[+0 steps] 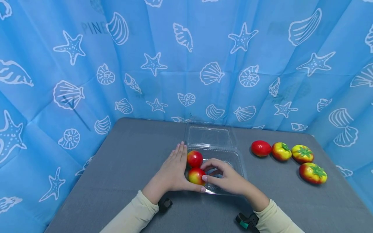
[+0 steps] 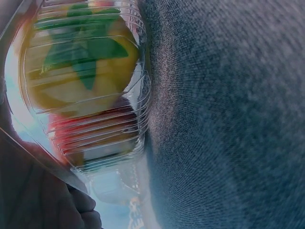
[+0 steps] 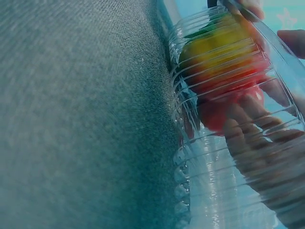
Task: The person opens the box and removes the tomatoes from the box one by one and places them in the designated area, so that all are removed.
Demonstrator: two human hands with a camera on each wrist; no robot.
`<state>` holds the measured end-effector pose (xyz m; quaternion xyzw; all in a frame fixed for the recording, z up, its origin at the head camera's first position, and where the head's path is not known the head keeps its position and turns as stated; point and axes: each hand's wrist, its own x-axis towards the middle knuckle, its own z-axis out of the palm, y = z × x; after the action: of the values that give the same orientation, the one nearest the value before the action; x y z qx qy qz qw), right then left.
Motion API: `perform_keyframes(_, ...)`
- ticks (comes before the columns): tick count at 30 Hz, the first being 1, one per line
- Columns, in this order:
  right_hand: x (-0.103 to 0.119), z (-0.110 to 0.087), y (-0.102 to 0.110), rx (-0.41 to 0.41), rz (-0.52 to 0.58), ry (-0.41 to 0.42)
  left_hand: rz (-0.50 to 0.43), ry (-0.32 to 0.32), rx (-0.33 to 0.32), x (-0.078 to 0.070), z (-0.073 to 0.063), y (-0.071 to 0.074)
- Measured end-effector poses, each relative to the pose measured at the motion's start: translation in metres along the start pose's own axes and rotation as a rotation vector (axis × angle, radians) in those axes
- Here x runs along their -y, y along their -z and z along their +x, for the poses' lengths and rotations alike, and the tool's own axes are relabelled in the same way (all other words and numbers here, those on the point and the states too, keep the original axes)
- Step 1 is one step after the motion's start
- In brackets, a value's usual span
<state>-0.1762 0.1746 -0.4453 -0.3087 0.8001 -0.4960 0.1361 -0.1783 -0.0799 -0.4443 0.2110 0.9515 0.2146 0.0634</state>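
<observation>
- Carrying everything, the worktop (image 1: pixel 137 155) has the clear container (image 1: pixel 237 158) near its middle and four loose fruits (image 1: pixel 281 151) off to the right.
- The container stands open, its lid (image 1: pixel 209 136) laid out on the far side; the base holds two fruits along its left wall, with room to their right.
- The left grip (image 1: pixel 175 170) is spread wide, fingers straight along the container's left side, thumb stretched across the front edge.
- The right grip (image 1: pixel 224 176) is narrow, fingers and thumb curled onto the right side of the near fruit.
- The near fruit (image 1: pixel 196 176) lies in the front left corner, leaf side facing forward; it looks nearly round, so no long axis shows clearly. It sits left of the right grip, between that and the left grip; the right appears to govern it.
- The far fruit (image 1: pixel 195 158) lies just behind the near fruit, beyond the right grip's fingertips and beside the left grip's fingers.
</observation>
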Motion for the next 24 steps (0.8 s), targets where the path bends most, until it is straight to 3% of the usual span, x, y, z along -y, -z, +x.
perform_keyframes(24, -0.0006, -0.0008, -0.0006, 0.001, -0.049, -0.022, 0.014, 0.003, 0.008, 0.0006, 0.0001, -0.0001)
